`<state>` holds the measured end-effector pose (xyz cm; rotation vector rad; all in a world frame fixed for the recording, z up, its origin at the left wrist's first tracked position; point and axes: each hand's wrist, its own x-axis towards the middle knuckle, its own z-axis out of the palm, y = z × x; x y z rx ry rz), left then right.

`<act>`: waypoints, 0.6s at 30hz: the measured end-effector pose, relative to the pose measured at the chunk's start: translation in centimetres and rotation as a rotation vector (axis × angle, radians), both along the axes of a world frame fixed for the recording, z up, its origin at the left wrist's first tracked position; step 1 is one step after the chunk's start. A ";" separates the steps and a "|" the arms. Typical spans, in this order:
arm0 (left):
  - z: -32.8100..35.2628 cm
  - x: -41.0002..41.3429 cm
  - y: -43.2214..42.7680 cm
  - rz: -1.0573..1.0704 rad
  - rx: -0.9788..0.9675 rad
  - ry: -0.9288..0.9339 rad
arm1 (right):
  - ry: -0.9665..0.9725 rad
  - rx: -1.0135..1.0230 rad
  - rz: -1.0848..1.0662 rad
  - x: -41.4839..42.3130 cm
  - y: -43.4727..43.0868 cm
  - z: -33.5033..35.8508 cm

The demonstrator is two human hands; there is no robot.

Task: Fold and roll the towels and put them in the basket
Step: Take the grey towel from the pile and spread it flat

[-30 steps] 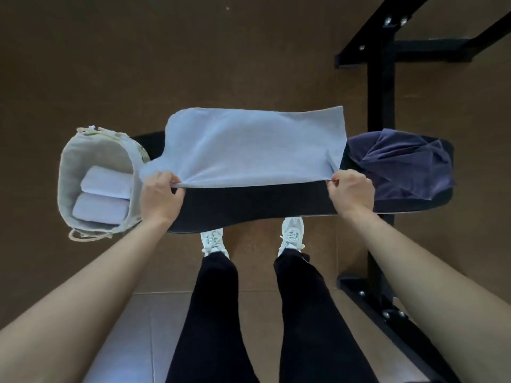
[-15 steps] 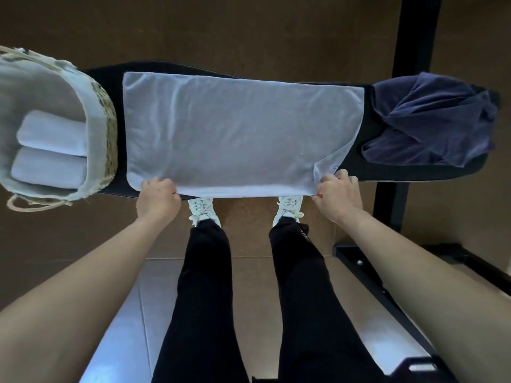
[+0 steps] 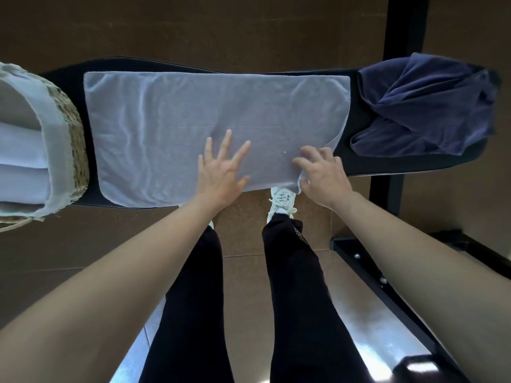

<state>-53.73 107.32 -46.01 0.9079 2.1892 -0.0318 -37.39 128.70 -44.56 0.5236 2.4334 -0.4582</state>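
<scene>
While the black padded surface (image 3: 387,164) carries it, the pale grey rectangular towel (image 3: 166,128) lies flat, a lined woven basket (image 3: 77,150) at its left, a crumpled navy towel (image 3: 428,111) at its right. The left hand (image 3: 221,172) presses it, grip released; the right hand (image 3: 323,175) has its grip pinching the near corner.

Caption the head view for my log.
Left hand presses flat on the pale towel spread on the black board; right hand pinches its near corner.
</scene>
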 end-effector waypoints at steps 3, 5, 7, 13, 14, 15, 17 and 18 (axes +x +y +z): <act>0.0 0.3 2.1 0.022 -0.037 -0.038 | -0.033 0.095 0.022 1.4 1.0 -0.1; -0.1 0.3 2.3 0.028 -0.046 -0.036 | -0.161 0.137 -0.050 2.9 1.9 0.2; -0.2 0.2 2.2 0.026 -0.049 -0.048 | -0.362 0.114 -0.214 4.5 2.9 0.5; 0.1 1.0 3.2 0.078 -0.056 0.001 | -0.102 -0.192 -0.997 5.4 3.7 0.7; 0.2 1.2 3.7 0.109 -0.048 0.014 | -0.037 -0.183 -1.039 4.9 3.9 0.7; 0.3 1.5 4.3 0.134 -0.030 0.036 | 0.010 -0.171 -1.067 4.4 4.0 0.6; 0.5 2.2 5.8 0.140 0.052 0.073 | 0.059 -0.178 -1.131 3.5 4.4 0.0; 0.6 2.7 6.7 0.136 0.110 0.060 | 0.068 -0.189 -1.170 3.1 4.7 -0.4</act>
